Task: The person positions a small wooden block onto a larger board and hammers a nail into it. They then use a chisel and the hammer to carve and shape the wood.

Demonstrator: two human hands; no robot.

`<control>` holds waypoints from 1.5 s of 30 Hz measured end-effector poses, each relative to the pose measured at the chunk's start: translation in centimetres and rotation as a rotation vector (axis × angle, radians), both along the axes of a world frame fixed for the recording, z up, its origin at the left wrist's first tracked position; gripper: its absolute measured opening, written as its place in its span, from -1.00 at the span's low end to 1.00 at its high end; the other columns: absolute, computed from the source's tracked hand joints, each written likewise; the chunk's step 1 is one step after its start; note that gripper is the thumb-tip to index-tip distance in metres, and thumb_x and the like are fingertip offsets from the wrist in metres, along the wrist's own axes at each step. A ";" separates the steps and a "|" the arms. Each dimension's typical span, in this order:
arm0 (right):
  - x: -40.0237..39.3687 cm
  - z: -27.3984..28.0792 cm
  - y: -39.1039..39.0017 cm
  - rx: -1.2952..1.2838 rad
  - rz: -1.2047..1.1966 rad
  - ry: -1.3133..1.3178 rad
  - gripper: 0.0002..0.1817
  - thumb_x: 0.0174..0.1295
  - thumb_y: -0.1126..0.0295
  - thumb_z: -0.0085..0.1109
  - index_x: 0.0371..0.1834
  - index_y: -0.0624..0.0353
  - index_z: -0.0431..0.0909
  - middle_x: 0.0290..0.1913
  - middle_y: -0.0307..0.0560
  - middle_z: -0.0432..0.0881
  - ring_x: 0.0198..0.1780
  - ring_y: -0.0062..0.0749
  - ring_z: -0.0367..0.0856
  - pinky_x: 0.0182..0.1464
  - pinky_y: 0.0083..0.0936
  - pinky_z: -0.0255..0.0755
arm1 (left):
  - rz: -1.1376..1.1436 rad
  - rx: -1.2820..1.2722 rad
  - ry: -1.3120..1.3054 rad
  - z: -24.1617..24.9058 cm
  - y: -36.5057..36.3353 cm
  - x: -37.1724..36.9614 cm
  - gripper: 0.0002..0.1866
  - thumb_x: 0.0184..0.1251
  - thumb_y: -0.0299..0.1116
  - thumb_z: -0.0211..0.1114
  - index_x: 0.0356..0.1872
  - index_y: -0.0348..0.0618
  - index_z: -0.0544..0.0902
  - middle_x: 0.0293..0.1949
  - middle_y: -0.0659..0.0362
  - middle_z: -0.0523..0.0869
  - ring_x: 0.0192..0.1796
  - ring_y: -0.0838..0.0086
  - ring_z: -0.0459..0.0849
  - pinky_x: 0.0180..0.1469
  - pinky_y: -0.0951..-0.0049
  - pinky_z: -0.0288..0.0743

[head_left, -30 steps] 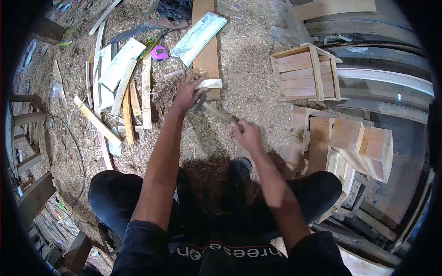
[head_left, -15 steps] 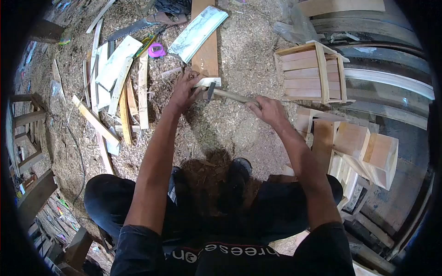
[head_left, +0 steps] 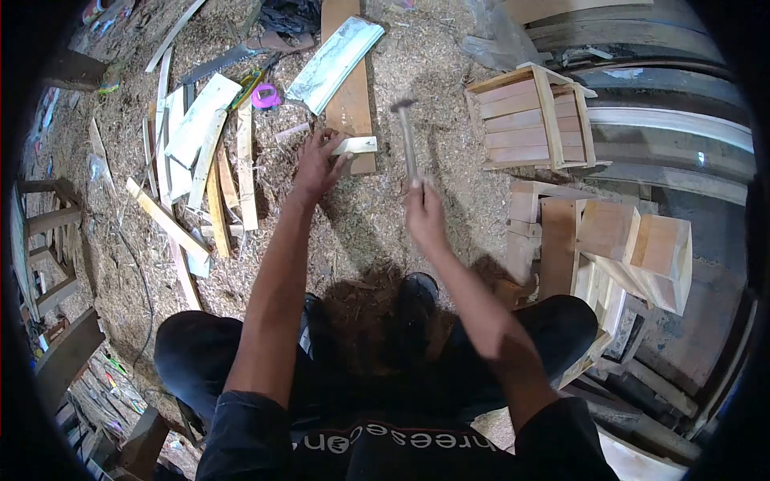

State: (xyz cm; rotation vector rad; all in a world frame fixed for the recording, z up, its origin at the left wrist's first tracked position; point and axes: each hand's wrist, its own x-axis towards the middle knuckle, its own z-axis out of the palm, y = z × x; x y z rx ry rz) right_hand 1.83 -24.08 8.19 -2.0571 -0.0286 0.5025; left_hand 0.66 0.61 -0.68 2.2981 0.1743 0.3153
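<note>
A hammer (head_left: 408, 143) with a pale wooden handle is in my right hand (head_left: 424, 210), its fingers wrapped round the lower end and its dark head pointing away from me. My left hand (head_left: 318, 164) grips the left end of a short pale wood piece (head_left: 359, 145). This piece lies over the near end of a long brown board (head_left: 346, 104). The hammer head is to the right of the wood piece and apart from it. Whether my left fingers also hold a nail cannot be made out.
Wood strips (head_left: 245, 164), a handsaw (head_left: 220, 62) and a pink tape measure (head_left: 265, 97) lie at the left. A white moulded board (head_left: 337, 62) rests across the brown board. Slatted wooden boxes (head_left: 517, 120) and more box parts (head_left: 607, 228) stand at the right.
My right hand has moved left and turned the hammer upright in view, its head lifting off the wood piece to the right. My left hand stays at the wood piece.
</note>
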 end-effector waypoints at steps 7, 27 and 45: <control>-8.4 0.6 5.0 0.433 -0.477 0.492 -0.47 0.58 -0.14 -0.31 -0.15 0.13 0.42 -0.57 -0.33 0.32 -0.71 -0.65 0.20 -0.71 -0.58 0.11 | 0.024 0.045 0.048 0.1 -0.3 -0.1 -0.54 0.29 -0.11 0.40 0.19 0.10 0.64 0.14 0.08 0.50 0.21 0.05 0.46 0.23 -0.05 0.30; -8.4 0.6 6.4 0.413 -0.456 0.444 -0.46 0.55 -0.17 -0.27 -0.16 0.13 0.37 -0.58 -0.33 0.31 -0.73 -0.67 0.17 -0.73 -0.59 0.10 | 0.049 0.138 0.204 1.6 -0.5 0.0 -0.52 0.30 -0.09 0.37 0.25 0.19 0.61 0.19 0.18 0.49 0.25 0.07 0.44 0.22 -0.15 0.32; -8.2 0.4 3.6 -0.304 0.079 -0.243 -0.77 0.45 0.35 0.00 -0.03 0.32 0.36 -0.41 0.40 0.61 -0.29 0.40 0.63 -0.29 0.13 0.49 | 0.093 0.137 0.168 1.3 -0.8 -0.2 -0.53 0.29 -0.04 0.37 0.22 0.19 0.64 0.18 0.18 0.49 0.21 0.10 0.44 0.19 -0.17 0.30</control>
